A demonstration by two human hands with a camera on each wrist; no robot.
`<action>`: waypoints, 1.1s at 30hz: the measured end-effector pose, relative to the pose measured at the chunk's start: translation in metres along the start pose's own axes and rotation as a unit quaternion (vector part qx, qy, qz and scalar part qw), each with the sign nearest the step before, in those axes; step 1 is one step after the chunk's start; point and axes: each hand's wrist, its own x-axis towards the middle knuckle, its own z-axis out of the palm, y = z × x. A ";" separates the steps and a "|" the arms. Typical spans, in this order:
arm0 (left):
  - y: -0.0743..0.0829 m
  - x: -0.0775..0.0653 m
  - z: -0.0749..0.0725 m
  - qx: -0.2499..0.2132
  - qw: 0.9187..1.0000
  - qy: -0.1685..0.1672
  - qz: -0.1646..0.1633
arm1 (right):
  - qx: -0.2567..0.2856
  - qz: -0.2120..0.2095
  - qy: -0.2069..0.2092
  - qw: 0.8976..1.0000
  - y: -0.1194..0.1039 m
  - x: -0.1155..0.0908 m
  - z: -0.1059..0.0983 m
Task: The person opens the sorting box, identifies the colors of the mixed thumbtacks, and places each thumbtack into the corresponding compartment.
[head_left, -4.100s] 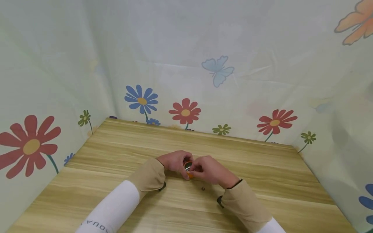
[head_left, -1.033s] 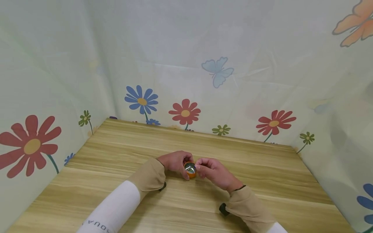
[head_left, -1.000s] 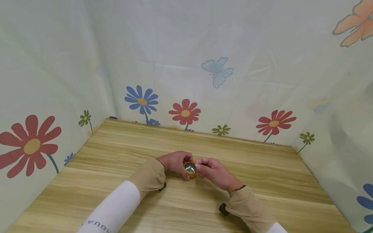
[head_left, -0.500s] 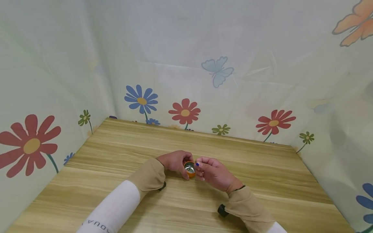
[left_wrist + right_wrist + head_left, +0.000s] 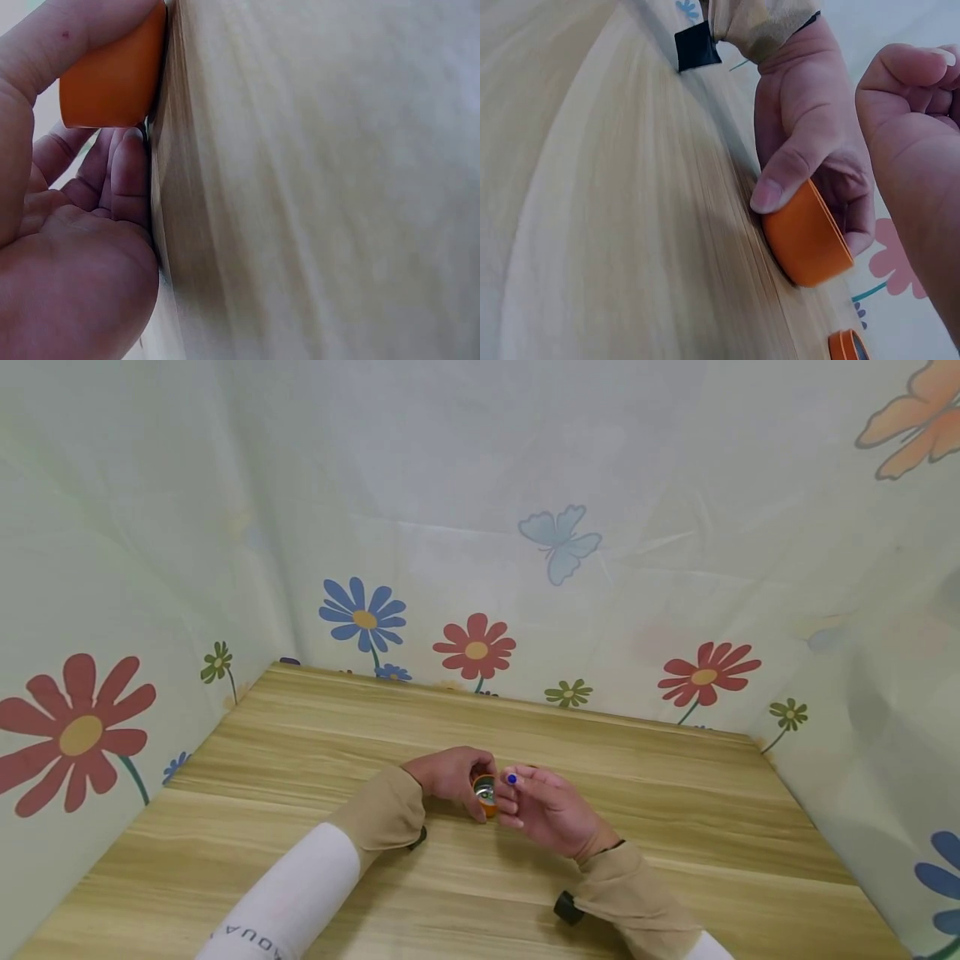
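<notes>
A small round orange cup (image 5: 486, 806) with a shiny silvery inside stands on the wooden table, its mouth facing up. My left hand (image 5: 450, 775) grips it from the left, thumb on the near side and fingers round the back. The left wrist view shows its smooth orange wall (image 5: 112, 82) under the thumb. Just right of the rim, my right hand (image 5: 551, 810) pinches a small round blue bead (image 5: 512, 779) between thumb and index finger, with the palm turned partly up. Something small and greenish lies in the bottom of the cup.
Another orange, ring-edged round piece (image 5: 846, 346) sits at the lower edge of the right wrist view, mostly cut off. The wooden table (image 5: 337, 718) meets flower-printed cloth walls (image 5: 450, 568) at the back and sides. A black wrist camera (image 5: 567, 907) hangs at the right cuff.
The right hand has come out of the cup, risen slightly and turned palm up, so the blue bead now shows. A small dark ring earlier on the table is gone. The left hand stays put.
</notes>
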 end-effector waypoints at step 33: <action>0.002 0.001 -0.001 0.029 1.000 0.002 0.000 | 0.104 -0.018 -0.021 0.994 0.009 0.004 0.001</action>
